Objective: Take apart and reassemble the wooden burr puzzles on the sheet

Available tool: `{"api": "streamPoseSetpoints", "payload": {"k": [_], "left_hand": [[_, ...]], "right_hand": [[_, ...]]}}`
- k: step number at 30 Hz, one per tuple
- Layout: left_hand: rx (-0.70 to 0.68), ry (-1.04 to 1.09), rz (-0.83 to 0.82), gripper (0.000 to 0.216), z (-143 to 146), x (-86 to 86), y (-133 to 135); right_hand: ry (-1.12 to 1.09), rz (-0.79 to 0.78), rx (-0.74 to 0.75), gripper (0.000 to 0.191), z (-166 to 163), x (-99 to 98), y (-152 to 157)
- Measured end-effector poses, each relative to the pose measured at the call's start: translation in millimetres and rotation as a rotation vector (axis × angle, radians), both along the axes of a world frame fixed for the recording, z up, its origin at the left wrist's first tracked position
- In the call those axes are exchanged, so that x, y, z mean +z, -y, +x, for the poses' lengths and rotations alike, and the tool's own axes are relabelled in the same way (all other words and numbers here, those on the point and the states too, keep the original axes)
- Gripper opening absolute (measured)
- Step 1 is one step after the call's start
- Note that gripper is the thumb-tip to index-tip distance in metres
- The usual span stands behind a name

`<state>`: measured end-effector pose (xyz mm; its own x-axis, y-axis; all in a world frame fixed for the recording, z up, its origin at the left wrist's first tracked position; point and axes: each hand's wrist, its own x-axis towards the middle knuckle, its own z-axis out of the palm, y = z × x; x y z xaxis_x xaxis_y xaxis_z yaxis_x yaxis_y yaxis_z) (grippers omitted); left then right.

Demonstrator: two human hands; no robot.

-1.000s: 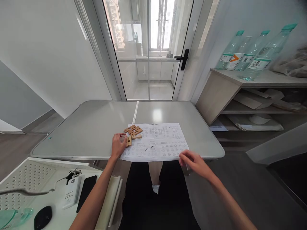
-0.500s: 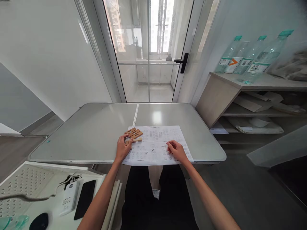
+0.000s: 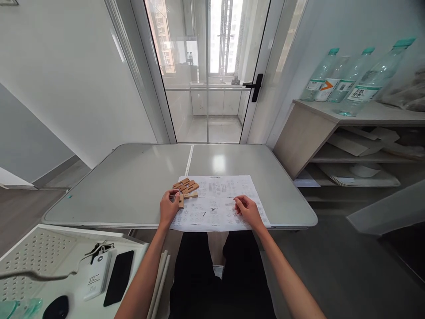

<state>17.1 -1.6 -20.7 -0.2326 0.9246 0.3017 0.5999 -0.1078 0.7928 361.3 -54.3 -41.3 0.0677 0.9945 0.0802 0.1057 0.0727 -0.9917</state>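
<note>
Under our left hand, on the left part of a white printed paper sheet [image 3: 229, 190], we have a small cluster of light-brown, oblong, notched wooden pieces [image 3: 186, 184]. Most of them lie close together at the sheet's upper left, their long axes slanting from near left to far right. Nearer to us, one pale wooden piece [image 3: 191, 195] lies almost crosswise, its right end slightly farther away, and an upright-looking wooden piece [image 3: 181, 203] beside our fingers has its visible long axis running toward and away from us.

The sheet carries rows of small diagrams and lines of print too fine for us to read. On the wooden shelf unit [image 3: 308, 137] at our right, the large clear plastic bottle with a green cap [image 3: 361, 91] has a white label with dark Chinese characters we cannot make out surely; a label near it shows an orange chevron [image 3: 328, 86]. The lettering on the white rectangular device [image 3: 97, 275] at our lower left is likewise too small.

Our left hand [image 3: 169, 207] bends inward at the sheet's left edge, thumb and fingers narrowly curled against the nearest wood; we cannot tell whether they grip it. Our right hand [image 3: 246, 210] is over the sheet's right half, well apart from the pieces, fingers bent and thumb near the forefinger; whether anything is between them, we cannot tell. Both forearms reach forward to the grey table [image 3: 99, 190] from either side of our black trousers [image 3: 221, 283]
</note>
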Motion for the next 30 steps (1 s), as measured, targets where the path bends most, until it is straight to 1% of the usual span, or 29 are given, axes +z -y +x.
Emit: {"api": "streamPoseSetpoints", "payload": {"k": [4,10,16,18,21,26,30], "left_hand": [[-0.017,-0.053,0.036,0.031,2,2.8,0],[-0.095,-0.162,0.109,0.028,10,5.4,-1],[-0.156,-0.324,0.131,0.037,12,0.0,0],[-0.170,-0.357,0.127,0.035,10,-2.7,0],[-0.173,-0.383,0.129,0.030,8,-5.7,0],[-0.176,-0.374,0.111,0.032,6,-8.0,-1],[-0.198,-0.379,0.108,0.028,5,-7.4,-1]], "right_hand": [[-0.010,0.004,-0.008,0.053,0,1.8,1],[-0.013,0.004,-0.007,0.052,0,3.1,1],[-0.022,0.005,-0.006,0.052,0,1.1,0],[-0.025,0.006,-0.008,0.052,0,0.5,0],[-0.026,0.005,-0.013,0.052,1,-0.6,0],[-0.036,0.006,-0.017,0.051,1,-2.7,-2],[-0.047,0.006,-0.020,0.051,1,-2.9,-1]]}}
